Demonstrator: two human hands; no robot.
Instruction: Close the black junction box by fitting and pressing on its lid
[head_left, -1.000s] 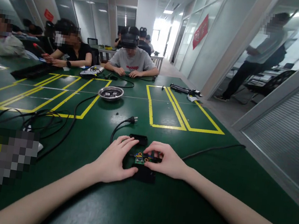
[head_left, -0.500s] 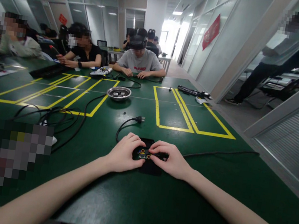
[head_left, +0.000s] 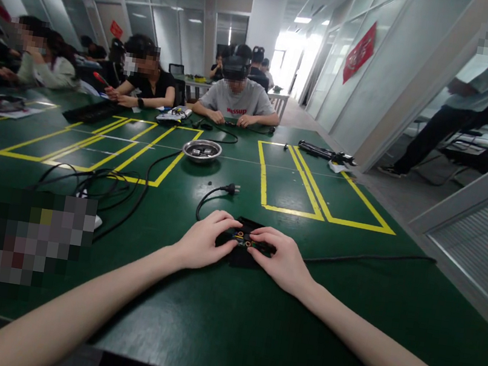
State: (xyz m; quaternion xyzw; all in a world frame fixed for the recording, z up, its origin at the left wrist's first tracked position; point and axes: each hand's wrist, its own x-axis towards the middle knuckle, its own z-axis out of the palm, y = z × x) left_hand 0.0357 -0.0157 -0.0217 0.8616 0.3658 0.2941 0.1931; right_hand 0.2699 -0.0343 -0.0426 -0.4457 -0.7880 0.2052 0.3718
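Observation:
A small circuit board [head_left: 243, 240] with two orange-yellow rings lies between my hands, over a dark flat piece [head_left: 244, 261] on the green table. My left hand [head_left: 207, 240] is curled around the board's left end, thumb and fingers on its edges. From the other side, my right hand [head_left: 282, 257] pinches at the board's right end, where black parts are partly hidden by my fingers. Behind my left hand a black power plug [head_left: 231, 189] lies on its curved cord. Another dark cable [head_left: 365, 258] runs off to the right from beside my right hand.
A metal bowl [head_left: 203, 142] with small metal parts stands beyond the plug. Tangled black cables [head_left: 101, 186] and a blurred-out item [head_left: 37, 244] lie at left. Yellow tape outlines [head_left: 294, 213] mark the table. Across it sits a person [head_left: 237, 99]; a black tripod-like object [head_left: 326, 152] lies back right.
The view has shifted slightly, so the scene sits a little further right. My hands stay at the board, with the fingers slightly readjusted.

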